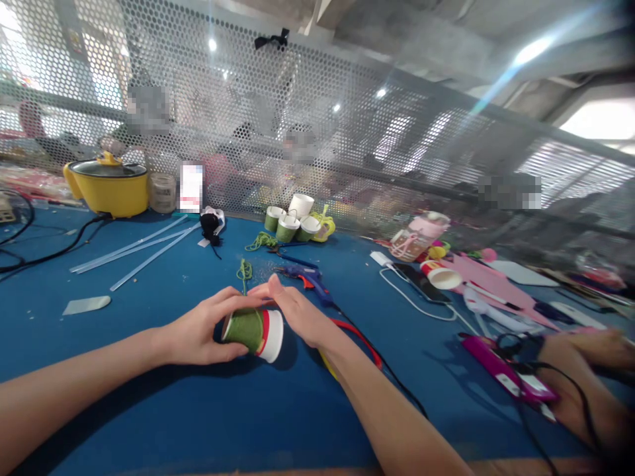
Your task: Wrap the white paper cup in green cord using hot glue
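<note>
A paper cup [253, 330] lies tilted on its side above the blue table, wound with green yarn over much of its wall, with a red band and a bare white rim end. My left hand [211, 330] grips its base end, thumb on the near side and fingers over the top. My right hand [292, 307] reaches over the cup's far side with stretched fingers, their tips touching near the left fingertips. A strand of green yarn [245, 272] lies just beyond. Behind my right hand rests a blue glue gun [312, 281].
Several green-wrapped cups [288, 228] stand at the back beside pliers [292, 258]. Clear glue sticks [143, 251] and a yellow pot [113, 188] are left. A phone [421, 283], a red cup [440, 274] and a purple power strip [506, 370] lie right, near another person's arm [580, 377].
</note>
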### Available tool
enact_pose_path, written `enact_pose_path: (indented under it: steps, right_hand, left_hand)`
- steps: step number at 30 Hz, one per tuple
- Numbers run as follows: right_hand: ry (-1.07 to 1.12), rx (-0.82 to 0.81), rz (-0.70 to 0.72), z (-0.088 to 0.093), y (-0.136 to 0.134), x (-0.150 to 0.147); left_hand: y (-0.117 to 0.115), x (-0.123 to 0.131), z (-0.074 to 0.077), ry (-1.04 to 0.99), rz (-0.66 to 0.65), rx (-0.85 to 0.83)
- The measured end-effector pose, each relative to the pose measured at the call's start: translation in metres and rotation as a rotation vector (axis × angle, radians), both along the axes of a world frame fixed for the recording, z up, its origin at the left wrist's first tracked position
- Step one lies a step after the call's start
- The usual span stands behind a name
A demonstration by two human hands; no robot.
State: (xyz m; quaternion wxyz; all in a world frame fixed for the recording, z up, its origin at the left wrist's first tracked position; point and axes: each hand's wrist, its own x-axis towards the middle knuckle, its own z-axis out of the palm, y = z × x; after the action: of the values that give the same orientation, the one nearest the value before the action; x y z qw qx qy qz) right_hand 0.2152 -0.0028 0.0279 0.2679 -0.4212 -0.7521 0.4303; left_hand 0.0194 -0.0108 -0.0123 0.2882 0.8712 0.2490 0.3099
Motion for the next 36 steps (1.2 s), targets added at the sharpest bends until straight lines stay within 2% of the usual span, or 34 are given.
enact_pose_path:
  steps: [3,6,9,11,14,17,21,23,26,28,30,33,36]
  right_hand:
    - [0.027,-0.049,-0.027,0.001,0.004,0.0]
    - [-0.013,0.007,-0.206,0.005,0.02,0.009]
    - [-0.271,0.158,-0.485,0.012,0.044,0.034]
    - [-0.366,0.178,-0.585,0.012,0.057,0.054]
    - [-0.547,0.152,-0.669,0.003,0.066,0.076]
    - [-0.649,0.112,-0.681,-0.012,0.067,0.083]
    - [-0.629,0.12,-0.707,-0.021,0.065,0.079]
    - [-0.56,0.124,-0.716,-0.017,0.061,0.076]
    - [-0.413,0.135,-0.688,0.0,0.046,0.074]
    - [-0.322,0.127,-0.63,0.013,0.032,0.071]
    - [-0.173,0.039,-0.495,0.024,0.017,0.066]
    - [-0.059,-0.023,-0.397,0.032,-0.002,0.055]
    - [-0.085,-0.008,-0.378,0.03,-0.015,0.042]
  left_hand:
    - [-0.001,0.0,0.003,0.028,0.03,0.011]
    - [-0.001,0.001,0.003,0.028,0.077,0.013]
    - [0.0,0.0,0.0,0.002,0.115,0.023]
    - [0.002,0.0,-0.002,-0.033,0.137,0.026]
    - [0.005,0.0,-0.007,-0.093,0.156,-0.004]
    - [0.008,-0.001,-0.011,-0.141,0.154,-0.085]
    - [0.009,-0.002,-0.011,-0.154,0.156,-0.122]
    - [0.009,-0.002,-0.01,-0.156,0.172,-0.142]
    - [0.008,-0.001,-0.008,-0.17,0.188,-0.241]
    - [0.008,0.0,-0.007,-0.19,0.177,-0.325]
    - [0.008,0.0,-0.006,-0.212,0.159,-0.382]
    - [0.01,-0.001,-0.005,-0.222,0.163,-0.373]
    - [0.012,-0.003,-0.005,-0.206,0.192,-0.3]
